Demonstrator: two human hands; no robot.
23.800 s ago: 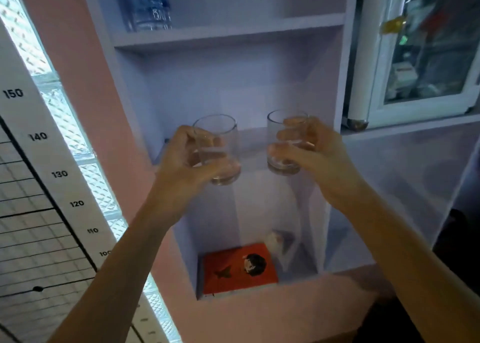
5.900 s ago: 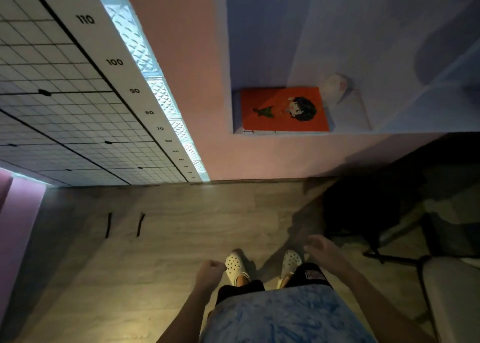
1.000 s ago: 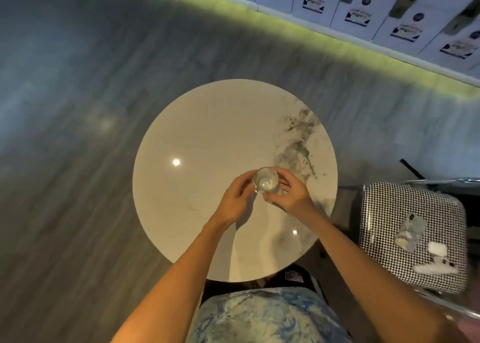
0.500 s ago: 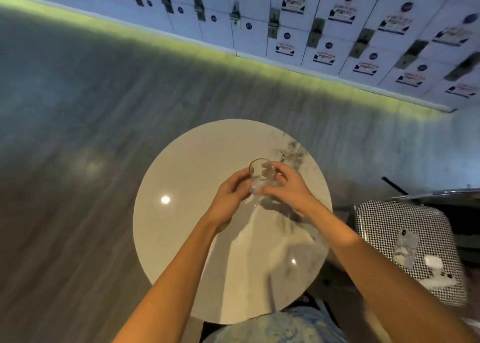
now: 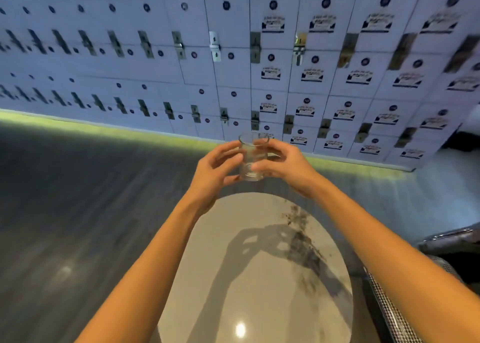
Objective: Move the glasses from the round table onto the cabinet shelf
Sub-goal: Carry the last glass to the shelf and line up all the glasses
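Note:
A clear, empty drinking glass (image 5: 252, 158) is upright in the air, well above the far edge of the round marble table (image 5: 249, 277). My left hand (image 5: 215, 168) grips it from the left with fingers and thumb. My right hand (image 5: 283, 164) holds it from the right. Both hands close around the same glass at about chest height. The tabletop below carries only the shadow of my arms. The cabinet shelf is out of view.
A wall of white lockers (image 5: 259, 64) with latches and labels fills the background. Dark wood flooring (image 5: 78, 212) spreads to the left. A chair with a houndstooth seat (image 5: 394, 314) stands close to the table's right side.
The glass has gone up off the tabletop, held in both hands. My view has tilted up from the table toward the locker wall.

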